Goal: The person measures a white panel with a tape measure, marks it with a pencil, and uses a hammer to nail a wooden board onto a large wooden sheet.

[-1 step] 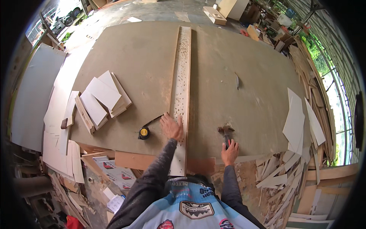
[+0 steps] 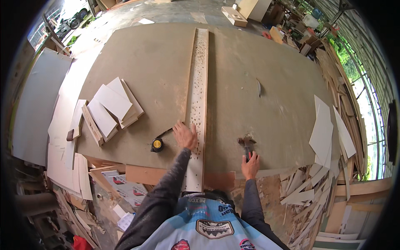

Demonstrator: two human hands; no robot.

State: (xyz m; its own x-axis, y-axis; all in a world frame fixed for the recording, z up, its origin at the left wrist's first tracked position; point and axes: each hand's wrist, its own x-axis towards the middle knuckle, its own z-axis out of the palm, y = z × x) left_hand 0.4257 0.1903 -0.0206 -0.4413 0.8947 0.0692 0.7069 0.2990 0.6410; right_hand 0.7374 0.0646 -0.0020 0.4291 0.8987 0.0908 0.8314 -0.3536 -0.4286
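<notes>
My left hand (image 2: 185, 136) lies over the left edge of a long, narrow white board (image 2: 198, 79), its fingers stretched forward. The board has raised brown edges and many dark specks on its face. Just left of that hand rests a black and yellow tape measure (image 2: 157, 145); a dark strip runs from it toward my fingertips. To the right, my right hand (image 2: 251, 166) is closed round the handle of a hammer (image 2: 247, 146), which lies on the table with its head pointing away from me.
White panel pieces (image 2: 112, 102) are piled on the worktable (image 2: 275, 54) at the left. A thin curved blade-like piece (image 2: 259, 88) lies at the right. White offcuts (image 2: 321, 129) overhang the right edge, and wood scraps (image 2: 304, 187) heap up beside the table.
My left hand has shifted slightly left and away from me along the board's edge. The right hand and the hammer have hardly moved.
</notes>
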